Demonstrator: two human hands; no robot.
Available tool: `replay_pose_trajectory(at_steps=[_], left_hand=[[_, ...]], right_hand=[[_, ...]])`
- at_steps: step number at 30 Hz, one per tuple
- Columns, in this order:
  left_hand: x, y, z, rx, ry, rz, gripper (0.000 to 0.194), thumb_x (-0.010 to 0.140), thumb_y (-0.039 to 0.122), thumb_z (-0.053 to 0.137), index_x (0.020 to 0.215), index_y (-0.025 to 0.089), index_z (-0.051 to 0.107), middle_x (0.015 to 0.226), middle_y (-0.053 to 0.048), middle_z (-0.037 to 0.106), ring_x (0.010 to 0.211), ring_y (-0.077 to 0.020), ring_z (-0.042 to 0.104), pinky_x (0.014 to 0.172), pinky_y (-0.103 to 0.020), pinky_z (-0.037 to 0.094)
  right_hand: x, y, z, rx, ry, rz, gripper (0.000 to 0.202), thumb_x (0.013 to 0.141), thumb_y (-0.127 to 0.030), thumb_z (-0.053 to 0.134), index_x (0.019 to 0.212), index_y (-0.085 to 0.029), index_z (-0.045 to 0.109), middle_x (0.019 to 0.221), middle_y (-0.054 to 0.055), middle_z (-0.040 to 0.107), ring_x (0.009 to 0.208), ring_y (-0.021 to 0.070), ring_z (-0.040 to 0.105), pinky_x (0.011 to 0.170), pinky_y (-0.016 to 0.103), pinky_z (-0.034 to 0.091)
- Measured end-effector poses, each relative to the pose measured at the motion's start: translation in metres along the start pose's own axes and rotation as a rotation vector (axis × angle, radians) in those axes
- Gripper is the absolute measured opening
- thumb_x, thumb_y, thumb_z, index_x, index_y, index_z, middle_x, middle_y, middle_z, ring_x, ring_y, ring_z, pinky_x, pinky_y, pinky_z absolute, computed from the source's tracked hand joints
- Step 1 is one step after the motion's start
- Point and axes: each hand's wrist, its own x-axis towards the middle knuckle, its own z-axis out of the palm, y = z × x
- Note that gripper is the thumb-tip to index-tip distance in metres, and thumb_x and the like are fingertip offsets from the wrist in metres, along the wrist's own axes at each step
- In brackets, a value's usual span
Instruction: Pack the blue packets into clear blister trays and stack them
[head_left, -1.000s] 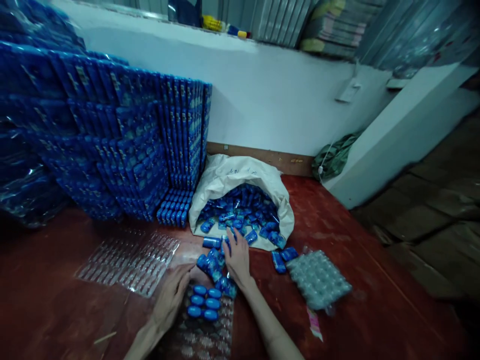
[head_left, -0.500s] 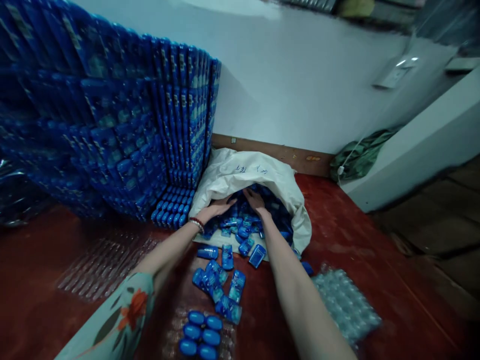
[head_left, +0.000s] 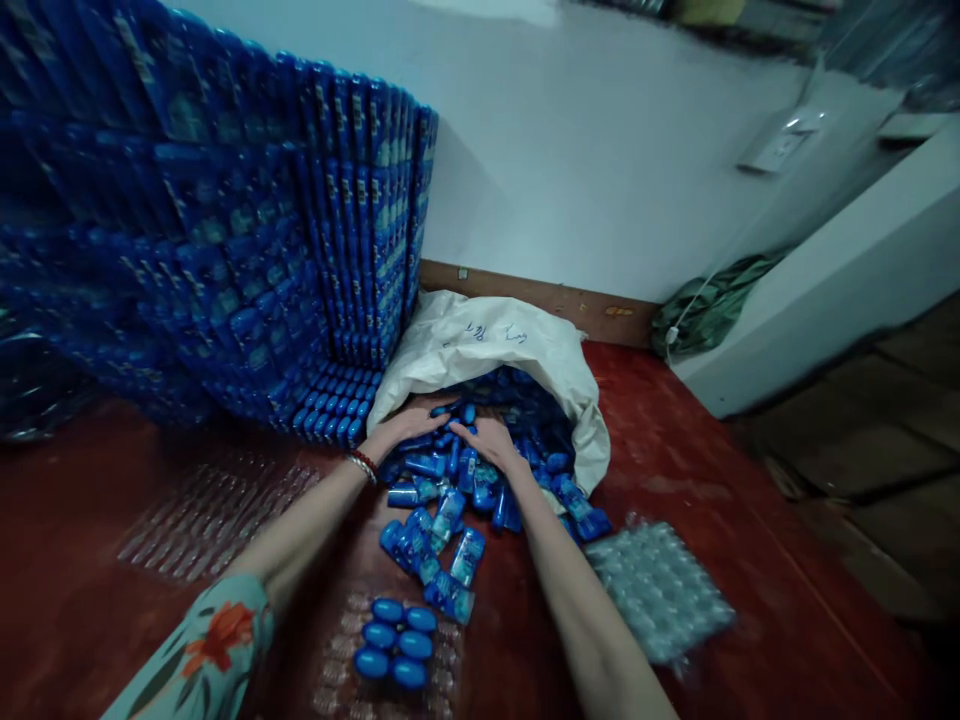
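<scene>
A white woven sack [head_left: 495, 335] lies on its side, its mouth facing me, full of small blue plastic containers [head_left: 446, 515] with printed labels. Just inside the mouth, my left hand [head_left: 416, 425] curves around several of them from the left. From the other side my right hand [head_left: 489, 440] cups the same heap, thumb towards the left hand; its other fingers are partly hidden among the containers. More containers spill onto the red floor in front. Closer to me, blue containers [head_left: 395, 637] sit in two columns on a clear plastic tray [head_left: 337, 655].
Tall stacks of blue packs [head_left: 247, 230] rise at the left against the white wall [head_left: 555, 180]. Clear ridged trays [head_left: 217, 510] lie on the red floor left of my arm. A wrapped clear tray stack [head_left: 664, 590] lies to the right. Green cloth [head_left: 709, 305] sits by the pillar.
Both hands have drawn back towards me from deeper in the sack, bringing a heap of blue containers to the mouth. More containers now lie spilled at its front and right.
</scene>
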Motion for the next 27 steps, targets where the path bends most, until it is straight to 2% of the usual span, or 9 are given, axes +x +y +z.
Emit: replay_pose_trajectory(at_steps=[3, 8, 13, 16, 18, 21, 24, 25, 27], left_hand=[[-0.03, 0.001, -0.001, 0.139, -0.097, 0.126, 0.04, 0.086, 0.03, 0.051, 0.125, 0.022, 0.054, 0.128, -0.006, 0.054, 0.117, -0.0221, 0.048, 0.104, -0.035, 0.035], [-0.084, 0.004, -0.003, 0.321, -0.102, 0.2, 0.044, 0.087, 0.03, 0.047, 0.13, 0.02, 0.051, 0.132, -0.008, 0.051, 0.119, -0.0228, 0.043, 0.105, -0.039, 0.03], [-0.138, 0.007, 0.0, 0.368, -0.134, 0.151, 0.041, 0.088, 0.029, 0.046, 0.127, 0.025, 0.053, 0.129, -0.003, 0.055, 0.117, -0.0238, 0.041, 0.102, -0.04, 0.031], [-0.166, 0.011, 0.001, 0.405, -0.138, 0.115, 0.044, 0.088, 0.031, 0.047, 0.132, 0.024, 0.048, 0.134, -0.004, 0.05, 0.122, -0.0255, 0.037, 0.105, -0.043, 0.028], [-0.186, 0.016, 0.0, 0.419, -0.107, 0.082, 0.048, 0.088, 0.037, 0.048, 0.134, 0.026, 0.044, 0.14, -0.005, 0.044, 0.128, -0.0275, 0.032, 0.108, -0.049, 0.022], [-0.223, 0.03, -0.005, 0.38, 0.056, 0.026, 0.045, 0.089, 0.041, 0.047, 0.133, 0.028, 0.045, 0.141, -0.007, 0.042, 0.13, -0.027, 0.033, 0.108, -0.053, 0.018], [-0.27, 0.049, -0.009, 0.23, 0.282, -0.025, 0.03, 0.092, 0.033, 0.044, 0.114, 0.021, 0.06, 0.121, -0.009, 0.057, 0.114, -0.0219, 0.049, 0.101, -0.044, 0.035], [-0.286, 0.056, -0.009, 0.164, 0.313, -0.038, 0.027, 0.092, 0.031, 0.044, 0.108, 0.02, 0.063, 0.113, -0.009, 0.06, 0.108, -0.0203, 0.053, 0.096, -0.04, 0.04], [-0.314, 0.07, -0.007, 0.05, 0.281, -0.055, 0.023, 0.091, 0.027, 0.046, 0.104, 0.019, 0.064, 0.105, -0.008, 0.062, 0.1, -0.0182, 0.057, 0.089, -0.034, 0.046]], right_hand=[[-0.023, -0.014, 0.003, -0.042, -0.003, -0.112, 0.057, 0.087, -0.057, 0.041, 0.12, -0.013, 0.056, 0.125, 0.012, 0.055, 0.119, 0.0246, 0.044, 0.101, 0.036, 0.031], [-0.064, -0.034, 0.012, -0.132, -0.011, -0.214, 0.062, 0.088, -0.057, 0.04, 0.129, -0.012, 0.049, 0.133, 0.011, 0.05, 0.126, 0.0286, 0.035, 0.105, 0.044, 0.027], [-0.101, -0.042, 0.013, -0.194, -0.116, -0.277, 0.051, 0.09, -0.054, 0.035, 0.12, -0.018, 0.058, 0.138, 0.009, 0.046, 0.13, 0.0304, 0.031, 0.106, 0.055, 0.021], [-0.12, -0.046, 0.005, -0.221, -0.075, -0.241, 0.048, 0.09, -0.049, 0.04, 0.128, -0.022, 0.05, 0.142, 0.009, 0.04, 0.131, 0.0321, 0.029, 0.103, 0.062, 0.02], [-0.137, -0.048, -0.002, -0.204, 0.019, -0.2, 0.046, 0.09, -0.042, 0.045, 0.131, -0.022, 0.048, 0.141, 0.011, 0.041, 0.129, 0.0323, 0.033, 0.101, 0.062, 0.023], [-0.174, -0.055, -0.007, -0.063, 0.185, -0.161, 0.033, 0.091, -0.03, 0.044, 0.12, -0.021, 0.058, 0.12, 0.011, 0.058, 0.112, 0.0264, 0.049, 0.095, 0.049, 0.037], [-0.219, -0.068, 0.0, 0.112, 0.221, -0.16, 0.027, 0.092, -0.027, 0.043, 0.108, -0.023, 0.064, 0.098, 0.008, 0.063, 0.094, 0.0212, 0.054, 0.083, 0.038, 0.045], [-0.233, -0.072, 0.004, 0.141, 0.202, -0.162, 0.027, 0.091, -0.028, 0.044, 0.108, -0.023, 0.064, 0.1, 0.008, 0.062, 0.095, 0.0211, 0.054, 0.082, 0.037, 0.045], [-0.252, -0.081, 0.014, 0.143, 0.147, -0.161, 0.03, 0.089, -0.029, 0.048, 0.117, -0.024, 0.06, 0.113, 0.009, 0.056, 0.101, 0.0224, 0.051, 0.083, 0.037, 0.045]])
